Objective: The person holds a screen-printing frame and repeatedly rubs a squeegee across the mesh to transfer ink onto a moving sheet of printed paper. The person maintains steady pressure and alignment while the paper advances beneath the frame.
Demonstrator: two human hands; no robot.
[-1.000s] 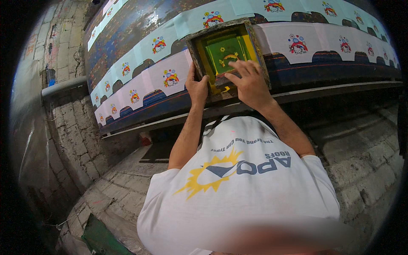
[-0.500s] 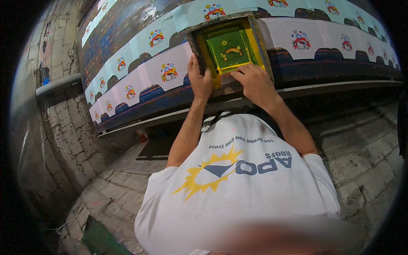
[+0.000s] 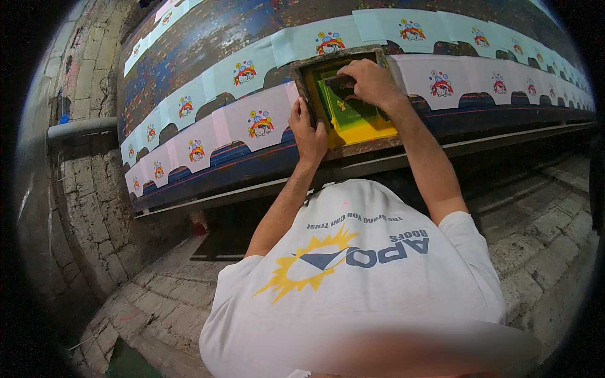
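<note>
A wooden screen-printing frame [image 3: 364,148] lies on the near row of pink fabric pieces. Inside it is a green mesh [image 3: 350,117] bordered by bright yellow ink [image 3: 365,134]. My left hand [image 3: 309,133] grips the frame's left side, fingers along the outer edge and thumb toward the inside. Over the far part of the mesh, my right hand [image 3: 373,83] is closed on a dark squeegee [image 3: 339,81]. Much of that squeegee is hidden by the fingers, and my right forearm covers the frame's right side.
Pink fabric pieces [image 3: 222,133] with a colourful rainbow print run along the table's near edge. Behind them lies a row of light blue pieces [image 3: 372,31] with the same print. The dark table [image 3: 208,44] is paint-spotted. A grey pipe [image 3: 82,128] meets it at the left.
My right hand has moved from the frame's near edge to its far part, with the squeegee now showing in it. My left hand stays on the left side. The whole view has shifted slightly.
</note>
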